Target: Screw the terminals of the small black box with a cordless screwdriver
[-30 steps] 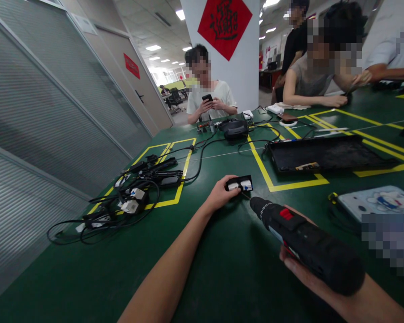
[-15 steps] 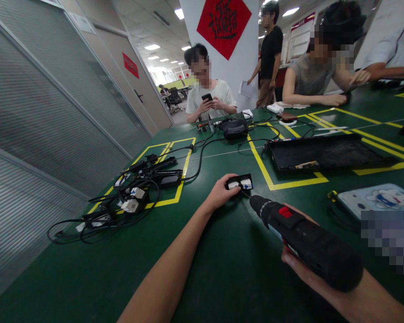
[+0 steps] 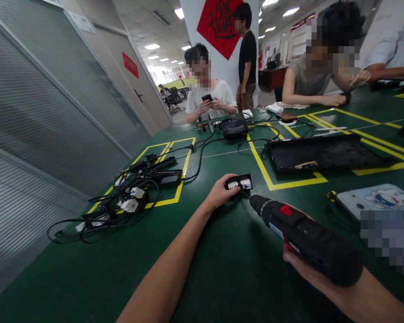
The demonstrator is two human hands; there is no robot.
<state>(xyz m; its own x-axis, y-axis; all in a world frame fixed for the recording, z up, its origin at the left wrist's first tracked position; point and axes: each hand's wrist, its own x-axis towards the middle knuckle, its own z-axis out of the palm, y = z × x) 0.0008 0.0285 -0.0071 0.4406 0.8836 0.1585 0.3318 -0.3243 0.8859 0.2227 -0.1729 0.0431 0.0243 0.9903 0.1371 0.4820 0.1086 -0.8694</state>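
My left hand (image 3: pixel 219 194) grips the left end of a small black box-like part (image 3: pixel 250 179) with white pieces and a bit of blue inside, on the green table (image 3: pixel 229 251). My right hand (image 3: pixel 298 264) is wrapped round the handle of a black and red cordless drill (image 3: pixel 303 237). The drill's thin bit points at the near side of the small part, close to my left thumb. Whether the tip touches it I cannot tell. The drill body hides most of my right fingers.
Black cables with white plugs (image 3: pixel 131 204) lie tangled at the left. A shallow black tray (image 3: pixel 330 152) sits at the right, beyond a pale blue patterned case (image 3: pixel 377 199). A black headset-like device (image 3: pixel 234 128) stands at the back. Several people are around the table's far side.
The standing person in black at the back has moved left, in front of the pillar. The drill has shifted very slightly; my left hand and the small part stay in place.
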